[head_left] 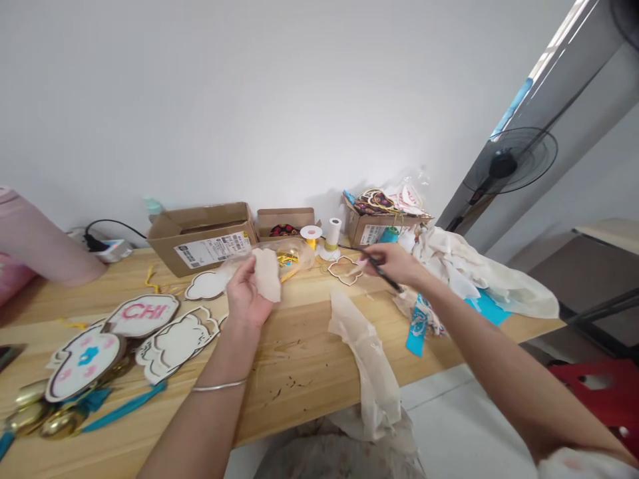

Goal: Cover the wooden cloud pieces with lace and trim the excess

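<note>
My left hand (pixel 243 298) is closed on a small beige fabric piece (pixel 268 274), held up above the table between thumb and fingers. Pinched in my right hand (pixel 395 262) is a slim black pen-like tool (pixel 385 274), slanting down to the right; its exact kind is unclear. Just left of that hand lies a thin wooden scalloped frame (pixel 331 269). A long strip of sheer beige fabric (pixel 367 352) hangs over the table's front edge between my arms. Behind my left hand, a clear plastic tray (pixel 303 261) contains yellow thread.
Cardboard boxes (pixel 200 236) line the wall, with thread spools (pixel 333 233) between them. Decorated wooden plaques (pixel 142 315) and gold bells (pixel 60 422) cover the left side. Crumpled cream fabric (pixel 469 266) and blue scraps (pixel 417 332) lie right. A fan (pixel 503 163) stands beyond.
</note>
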A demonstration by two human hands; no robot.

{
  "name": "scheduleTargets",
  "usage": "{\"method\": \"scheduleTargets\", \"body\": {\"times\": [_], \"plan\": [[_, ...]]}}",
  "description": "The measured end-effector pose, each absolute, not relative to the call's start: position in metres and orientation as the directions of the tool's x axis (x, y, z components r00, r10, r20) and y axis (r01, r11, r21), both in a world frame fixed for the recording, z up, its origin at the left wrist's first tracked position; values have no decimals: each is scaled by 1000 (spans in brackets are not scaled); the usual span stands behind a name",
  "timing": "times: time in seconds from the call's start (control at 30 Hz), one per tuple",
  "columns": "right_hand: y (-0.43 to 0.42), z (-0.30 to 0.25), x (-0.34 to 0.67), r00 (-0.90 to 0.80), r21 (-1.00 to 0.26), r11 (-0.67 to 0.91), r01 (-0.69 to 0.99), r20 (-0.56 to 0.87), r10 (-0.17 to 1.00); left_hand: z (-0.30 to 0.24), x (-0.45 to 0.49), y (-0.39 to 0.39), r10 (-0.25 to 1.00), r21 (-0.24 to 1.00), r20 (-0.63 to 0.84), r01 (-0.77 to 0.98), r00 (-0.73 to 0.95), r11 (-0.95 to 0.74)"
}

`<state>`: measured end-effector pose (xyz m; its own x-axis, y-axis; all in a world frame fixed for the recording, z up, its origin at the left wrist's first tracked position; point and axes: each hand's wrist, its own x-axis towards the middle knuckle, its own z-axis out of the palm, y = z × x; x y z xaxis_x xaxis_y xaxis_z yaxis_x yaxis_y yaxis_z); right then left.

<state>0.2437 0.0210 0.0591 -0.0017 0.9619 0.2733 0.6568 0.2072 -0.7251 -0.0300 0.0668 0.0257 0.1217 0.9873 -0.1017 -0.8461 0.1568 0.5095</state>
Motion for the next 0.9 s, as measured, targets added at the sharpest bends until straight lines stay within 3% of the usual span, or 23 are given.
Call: {"method": "scheduleTargets", "body": {"times": [0.1, 0.2, 0.33, 0.47, 0.57, 0.7, 0.83, 0.9], "plan": [[-10, 62, 309, -18, -600, 93, 795, 130, 991, 19, -12, 61, 969, 711, -143, -660, 201, 242], [-35, 61, 341, 61, -518, 25, 855, 149, 987, 16, 1, 53, 963, 848, -151, -471, 224, 243], [-36, 71, 314, 164, -713, 61, 698, 243, 956, 18, 8, 42, 960, 932, -124, -302, 250, 199], [-8, 77, 239, 11, -871, 200, 449, 229, 973, 20, 11, 36, 974, 986, -70, -132, 213, 100], [16, 64, 190, -97, -946, 169, 278, 148, 984, 19, 11, 37, 979, 997, -53, -49, 198, 64], [33, 41, 162, -112, -994, 60, 87, 50, 992, 21, 6, 40, 975, 979, -118, -140, 186, 145], [29, 35, 159, 140, -970, 60, -234, 28, 990, 24, 6, 38, 959, 818, -97, -528, 266, 230], [25, 34, 157, 213, -938, 90, -335, 17, 977, 23, 12, 35, 940, 746, -44, -614, 339, 257]]}}
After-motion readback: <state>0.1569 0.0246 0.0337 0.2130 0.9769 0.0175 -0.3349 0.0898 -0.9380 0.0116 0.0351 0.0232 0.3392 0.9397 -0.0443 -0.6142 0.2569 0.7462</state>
